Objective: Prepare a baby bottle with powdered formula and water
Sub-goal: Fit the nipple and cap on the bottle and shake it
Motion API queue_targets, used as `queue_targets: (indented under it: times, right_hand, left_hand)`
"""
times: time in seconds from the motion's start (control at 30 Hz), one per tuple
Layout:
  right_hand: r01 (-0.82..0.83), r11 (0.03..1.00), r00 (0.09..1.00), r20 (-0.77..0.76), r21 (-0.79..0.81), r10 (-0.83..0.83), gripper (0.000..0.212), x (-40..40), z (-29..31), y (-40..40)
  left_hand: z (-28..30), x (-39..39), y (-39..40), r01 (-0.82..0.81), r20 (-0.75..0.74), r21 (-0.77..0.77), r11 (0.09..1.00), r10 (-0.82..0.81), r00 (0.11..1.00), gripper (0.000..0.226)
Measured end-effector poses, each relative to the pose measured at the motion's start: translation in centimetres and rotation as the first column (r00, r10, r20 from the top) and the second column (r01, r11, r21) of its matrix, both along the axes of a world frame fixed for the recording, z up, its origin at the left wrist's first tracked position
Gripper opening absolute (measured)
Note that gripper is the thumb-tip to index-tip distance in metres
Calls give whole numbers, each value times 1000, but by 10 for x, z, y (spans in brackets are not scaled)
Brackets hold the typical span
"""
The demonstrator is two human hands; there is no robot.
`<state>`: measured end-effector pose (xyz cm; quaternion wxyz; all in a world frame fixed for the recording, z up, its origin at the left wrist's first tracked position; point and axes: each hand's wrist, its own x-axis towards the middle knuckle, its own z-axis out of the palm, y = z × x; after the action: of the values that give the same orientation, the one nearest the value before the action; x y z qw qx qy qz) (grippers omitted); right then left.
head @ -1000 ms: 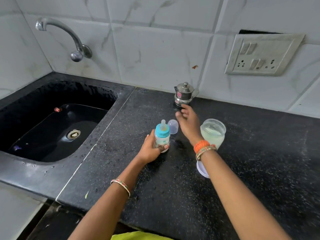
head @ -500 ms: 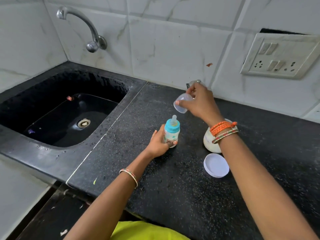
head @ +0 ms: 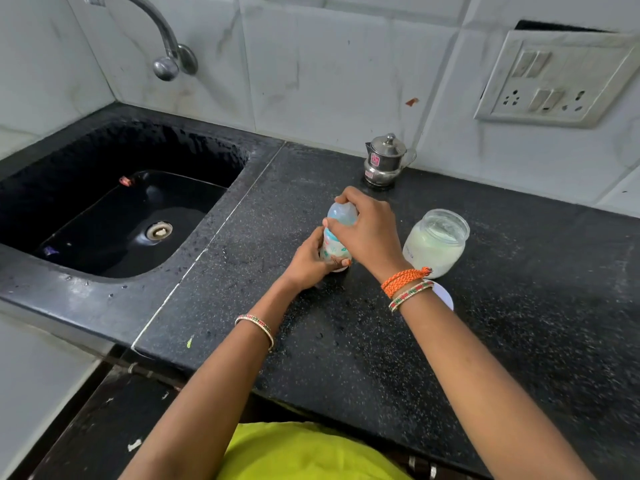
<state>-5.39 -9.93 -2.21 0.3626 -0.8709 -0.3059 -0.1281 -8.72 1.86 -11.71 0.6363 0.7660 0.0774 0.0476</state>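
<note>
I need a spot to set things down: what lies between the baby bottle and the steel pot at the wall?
In the head view, only the right hand, gripping the clear cap on the baby bottle, then bare black counter up to the steel pot.

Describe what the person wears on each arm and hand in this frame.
Both forearms are bare, with no sleeves. The left wrist carries one thin beaded bangle in red, green and gold. The right wrist carries a braided orange thread band with a knotted end, and below it a bangle in the same red, green and gold pattern. No rings can be made out.
</note>
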Motion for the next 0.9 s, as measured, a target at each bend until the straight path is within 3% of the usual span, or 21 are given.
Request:
queue_targets:
  times: [0.43,0.5,0.63,0.73,0.83,0.9]
  right_hand:
    - [43,973,996,64,226,-59,31,2,-34,5]
    - [51,978,998,34,200,-59,39,-3,-37,3]
    - [1,1000,997,-77,-8,-2,73,-17,-45,-6]
    - [-36,998,989,-142,-57,27,75,0,-30,-7]
    - [3,991,949,-312,134,39,72,23,-5,-11]
    - [162,891,928,-371,424,8,68,40,18,-16]
  left_hand:
    - [-4,3,1,-29,39,16,999,29,999,59]
    - [-2,1,-1,-22,51,27,999,21,998,59]
    - [1,-4,-3,-54,92,161,986,40,995,53]
    - [9,-1,0,-6,73,263,965,-13,997,57]
    - [38,4,7,94,31,141,985,-100,995,52]
    - [62,4,12,77,62,-41,996,-75,995,38]
